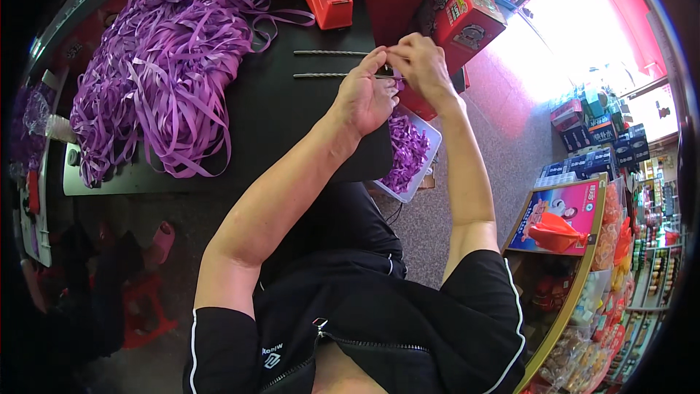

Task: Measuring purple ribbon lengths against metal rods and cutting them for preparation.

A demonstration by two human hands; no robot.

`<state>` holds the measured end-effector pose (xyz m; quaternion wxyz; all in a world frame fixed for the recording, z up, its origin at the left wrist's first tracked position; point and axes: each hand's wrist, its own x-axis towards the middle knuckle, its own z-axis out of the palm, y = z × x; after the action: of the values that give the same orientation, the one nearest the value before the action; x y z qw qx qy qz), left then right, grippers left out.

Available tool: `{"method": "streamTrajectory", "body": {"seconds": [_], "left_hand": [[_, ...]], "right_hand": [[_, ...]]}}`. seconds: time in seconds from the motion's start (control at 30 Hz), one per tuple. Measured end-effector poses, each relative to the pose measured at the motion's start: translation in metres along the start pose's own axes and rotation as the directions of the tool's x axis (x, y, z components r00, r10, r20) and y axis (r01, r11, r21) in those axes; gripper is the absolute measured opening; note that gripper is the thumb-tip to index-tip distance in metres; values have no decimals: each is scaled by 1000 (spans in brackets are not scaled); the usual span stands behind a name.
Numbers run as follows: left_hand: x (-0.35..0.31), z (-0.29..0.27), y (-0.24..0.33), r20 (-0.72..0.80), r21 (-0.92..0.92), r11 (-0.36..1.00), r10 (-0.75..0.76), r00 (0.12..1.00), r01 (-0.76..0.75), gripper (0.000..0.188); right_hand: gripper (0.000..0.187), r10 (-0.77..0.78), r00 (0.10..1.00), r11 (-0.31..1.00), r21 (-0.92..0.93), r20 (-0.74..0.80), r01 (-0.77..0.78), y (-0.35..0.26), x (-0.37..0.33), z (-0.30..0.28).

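Two spiral-grooved metal rods (pixel 321 75), like long drill bits, lie side by side and reach past the right side of the black table. At their right ends, my left hand (pixel 367 98) is turned palm up with its fingers curled. Just beyond it, my right hand (pixel 424 66) is closed in a pinch, its fingertips close to the left thumb. A small bit of purple ribbon (pixel 399 82) shows between the hands; what the fingers grip is mostly hidden. Below them, a pale plastic tub (pixel 432 147) holds many small purple ribbon pieces (pixel 407 153).
A large heap of purple ribbon (pixel 175 66) covers the left of the black table (pixel 292 131). A red tape dispenser (pixel 326 0) stands at its back. Right of it is a red carton (pixel 470 14). A display case (pixel 558 226) with packaged goods stands at the right.
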<state>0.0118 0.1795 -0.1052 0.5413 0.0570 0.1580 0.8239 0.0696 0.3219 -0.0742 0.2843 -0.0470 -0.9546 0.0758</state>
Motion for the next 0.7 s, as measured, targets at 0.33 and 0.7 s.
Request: {"method": "streamTrajectory", "body": {"seconds": [0.33, 0.7], "left_hand": [[-8, 9, -2, -9, 2, 1000, -23, 1000, 23, 57], [-9, 3, 0, -9, -1, 999, 49, 999, -49, 54]], "right_hand": [[15, 660, 512, -448, 835, 550, -320, 59, -89, 100], [63, 69, 934, -918, 390, 352, -79, 20, -59, 130]]}}
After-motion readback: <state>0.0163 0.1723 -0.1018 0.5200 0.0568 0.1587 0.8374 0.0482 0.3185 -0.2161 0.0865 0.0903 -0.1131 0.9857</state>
